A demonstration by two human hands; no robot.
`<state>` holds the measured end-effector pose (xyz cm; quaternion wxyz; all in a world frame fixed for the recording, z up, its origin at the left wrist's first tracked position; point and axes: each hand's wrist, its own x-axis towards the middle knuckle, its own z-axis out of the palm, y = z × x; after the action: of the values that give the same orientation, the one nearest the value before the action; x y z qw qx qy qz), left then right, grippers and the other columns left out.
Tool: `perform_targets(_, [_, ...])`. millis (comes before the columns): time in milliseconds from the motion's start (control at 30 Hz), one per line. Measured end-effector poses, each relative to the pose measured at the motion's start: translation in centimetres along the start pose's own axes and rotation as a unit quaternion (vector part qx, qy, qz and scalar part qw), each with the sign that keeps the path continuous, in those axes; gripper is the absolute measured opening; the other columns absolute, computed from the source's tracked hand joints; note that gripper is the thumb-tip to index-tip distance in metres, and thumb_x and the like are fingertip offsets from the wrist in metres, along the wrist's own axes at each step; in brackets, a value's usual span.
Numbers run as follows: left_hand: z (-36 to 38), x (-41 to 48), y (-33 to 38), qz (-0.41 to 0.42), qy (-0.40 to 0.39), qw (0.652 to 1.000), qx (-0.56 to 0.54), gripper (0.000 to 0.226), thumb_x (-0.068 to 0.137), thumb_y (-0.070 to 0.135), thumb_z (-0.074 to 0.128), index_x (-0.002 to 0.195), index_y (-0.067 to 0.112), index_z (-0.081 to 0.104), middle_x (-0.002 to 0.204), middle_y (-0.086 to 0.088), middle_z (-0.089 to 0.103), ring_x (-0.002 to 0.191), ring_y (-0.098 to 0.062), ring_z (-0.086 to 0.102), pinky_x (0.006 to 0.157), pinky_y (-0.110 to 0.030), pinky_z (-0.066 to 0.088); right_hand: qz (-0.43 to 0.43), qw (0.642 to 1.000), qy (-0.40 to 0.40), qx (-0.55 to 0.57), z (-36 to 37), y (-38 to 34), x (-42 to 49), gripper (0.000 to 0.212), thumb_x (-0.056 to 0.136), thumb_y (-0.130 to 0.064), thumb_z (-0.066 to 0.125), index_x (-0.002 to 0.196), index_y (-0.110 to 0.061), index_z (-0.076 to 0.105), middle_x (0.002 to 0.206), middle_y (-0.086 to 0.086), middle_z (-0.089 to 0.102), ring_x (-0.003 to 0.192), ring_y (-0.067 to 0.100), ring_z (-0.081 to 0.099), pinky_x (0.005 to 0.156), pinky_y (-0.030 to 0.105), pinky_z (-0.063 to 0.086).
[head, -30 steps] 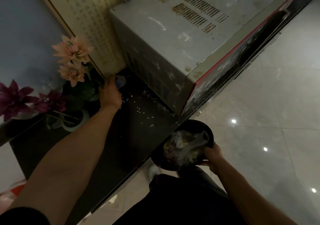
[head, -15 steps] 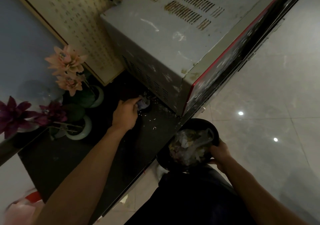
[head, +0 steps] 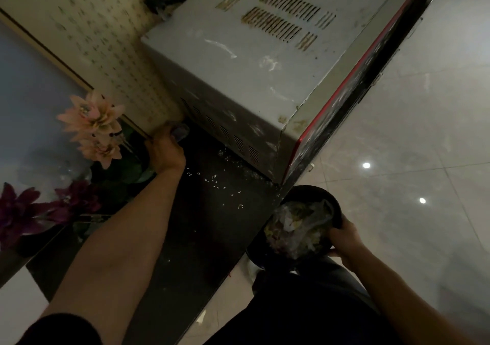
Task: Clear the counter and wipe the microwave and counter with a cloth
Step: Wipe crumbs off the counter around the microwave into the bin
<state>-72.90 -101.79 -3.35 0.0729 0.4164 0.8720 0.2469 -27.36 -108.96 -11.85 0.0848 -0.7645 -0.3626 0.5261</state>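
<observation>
Cloth (head: 179, 131), soft and limp, I'm bunching in my left hand (head: 165, 151) beside the microwave (head: 238, 79); right hand (head: 344, 241) is clasping the bowl (head: 313, 194).

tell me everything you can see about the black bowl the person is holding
The black bowl is round, dark and looks like plastic. It sits level just off the counter's front edge, below the microwave's corner, over the floor. The right hand grips its near rim. Crumpled clear plastic and pale food scraps fill it.

Black short sleeve (head: 61, 328), seemingly dark trousers (head: 305, 313)
</observation>
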Motion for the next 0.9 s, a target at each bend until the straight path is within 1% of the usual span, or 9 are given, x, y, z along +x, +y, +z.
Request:
perform_targets(233, [-0.2,1.2,0.1,0.015,-0.109,0.993,-0.042,0.042,0.102,0.000,0.041,0.135,0.010,0.064,0.138,-0.015,0.062,0.124,-0.032,0.059,0.101,-0.027,0.042,0.010,1.000,-0.001,0.008,0.2,1.1,0.6,0.066,0.055,-0.034,0.059,0.118,-0.052,0.053,0.110,0.004,0.070,0.100,0.035,0.067,0.082,0.054,0.059])
perform_targets(300, [-0.7,0.8,0.1,0.020,-0.153,0.987,-0.042,0.039,0.105,0.008,0.041,0.137,0.016,0.063,0.130,-0.013,0.065,0.106,-0.030,0.065,0.086,-0.031,0.050,0.010,1.000,0.004,0.016,0.2,1.1,0.6,0.066,0.055,-0.031,0.059,0.117,-0.050,0.055,0.107,0.005,0.071,0.097,0.035,0.068,0.081,0.054,0.060])
perform_targets(400, [-0.8,-1.5,1.0,-0.001,-0.225,0.972,-0.069,0.037,0.108,0.018,0.040,0.134,0.030,0.064,0.097,-0.017,0.067,0.066,-0.025,0.060,0.055,-0.034,0.054,0.010,1.000,0.002,0.020,0.3,1.2,0.7,0.068,0.053,-0.031,0.058,0.119,-0.049,0.056,0.105,0.005,0.071,0.098,0.036,0.068,0.080,0.054,0.060])
perform_targets(467, [-0.8,-3.1,1.4,0.014,-0.268,0.959,-0.087,0.037,0.107,0.018,0.041,0.129,0.035,0.065,0.089,-0.016,0.068,0.060,-0.024,0.061,0.051,-0.034,0.054,0.006,1.000,0.003,0.018,0.2,1.2,0.9,0.066,0.054,-0.031,0.058,0.117,-0.050,0.056,0.105,0.005,0.071,0.097,0.036,0.068,0.079,0.054,0.060])
perform_targets(567, [-1.0,-4.5,1.4,0.041,-0.290,0.952,-0.085,0.036,0.107,0.018,0.043,0.129,0.038,0.064,0.104,-0.009,0.071,0.068,-0.017,0.063,0.056,-0.027,0.050,0.001,1.000,0.000,0.014,0.1,1.0,0.9,0.067,0.053,-0.030,0.060,0.117,-0.048,0.057,0.103,0.006,0.072,0.095,0.037,0.069,0.078,0.055,0.060])
perform_targets(667, [-2.0,-4.5,0.5,0.019,-0.217,0.969,-0.112,0.035,0.107,0.018,0.044,0.133,0.028,0.065,0.110,-0.013,0.072,0.073,-0.020,0.063,0.061,-0.027,0.047,-0.001,1.000,0.003,0.015,0.0,0.6,0.6,0.068,0.056,-0.026,0.057,0.121,-0.044,0.057,0.103,0.008,0.072,0.095,0.039,0.069,0.077,0.056,0.060])
perform_targets(733, [-2.8,-4.1,-0.5,0.018,-0.163,0.983,-0.086,0.035,0.107,0.018,0.043,0.135,0.025,0.063,0.116,-0.016,0.071,0.089,-0.031,0.069,0.074,-0.033,0.053,-0.008,1.000,0.001,0.013,-0.1,0.3,0.5,0.070,0.055,-0.025,0.057,0.123,-0.042,0.057,0.104,0.009,0.072,0.094,0.038,0.069,0.077,0.056,0.060])
perform_targets(800, [-3.4,-4.0,-1.1,0.020,-0.124,0.991,-0.039,0.037,0.107,0.016,0.042,0.138,0.023,0.061,0.129,-0.016,0.066,0.113,-0.035,0.064,0.091,-0.040,0.054,-0.012,1.000,-0.005,0.006,-0.1,0.1,0.6,0.073,0.053,-0.025,0.058,0.125,-0.039,0.058,0.105,0.009,0.072,0.094,0.039,0.069,0.078,0.056,0.060])
perform_targets(900, [-3.3,-5.2,-1.4,-0.007,-0.119,0.993,-0.011,0.039,0.107,0.011,0.040,0.139,0.020,0.060,0.135,-0.015,0.063,0.121,-0.035,0.060,0.097,-0.039,0.050,-0.007,1.000,-0.006,0.004,-0.1,-0.2,0.7,0.075,0.051,-0.025,0.056,0.125,-0.038,0.058,0.105,0.009,0.071,0.092,0.039,0.069,0.076,0.056,0.060])
